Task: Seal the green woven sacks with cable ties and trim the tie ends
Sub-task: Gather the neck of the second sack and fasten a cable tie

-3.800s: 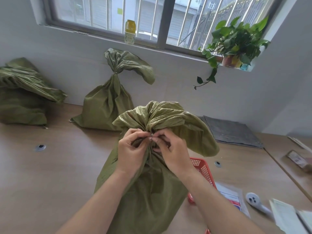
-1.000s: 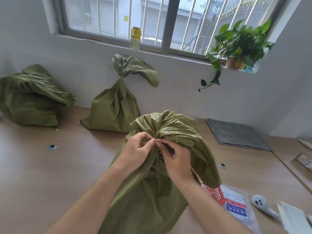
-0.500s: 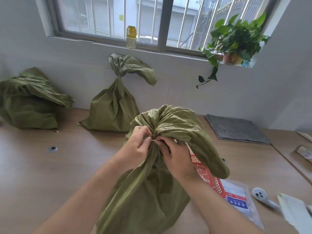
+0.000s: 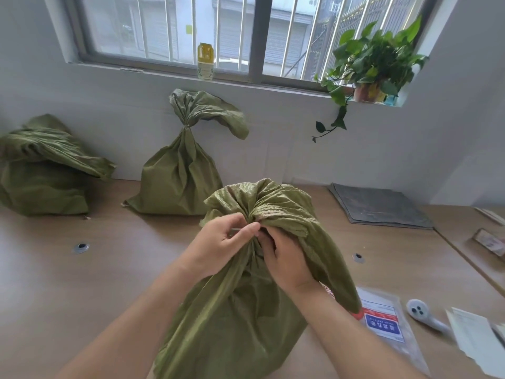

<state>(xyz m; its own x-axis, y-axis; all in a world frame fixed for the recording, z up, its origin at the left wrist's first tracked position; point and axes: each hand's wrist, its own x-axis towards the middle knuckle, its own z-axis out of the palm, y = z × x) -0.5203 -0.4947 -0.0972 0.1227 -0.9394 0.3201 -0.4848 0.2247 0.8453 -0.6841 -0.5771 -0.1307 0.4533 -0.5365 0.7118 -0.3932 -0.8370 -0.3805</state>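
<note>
White wall, barred window above — daylight coming in. Wood desk runs along it. Potted plant and bottle on the sill — plant far right.

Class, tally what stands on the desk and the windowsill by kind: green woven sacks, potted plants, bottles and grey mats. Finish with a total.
Green woven sacks: 3 (left sack, middle sack, near sack)
Potted plant: 1
Bottle: 1
Grey mat: 1
Total: 6

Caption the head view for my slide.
A person's left hand and right hand pinch the gathered neck of the near green sack; a tied sack stands behind.
</note>
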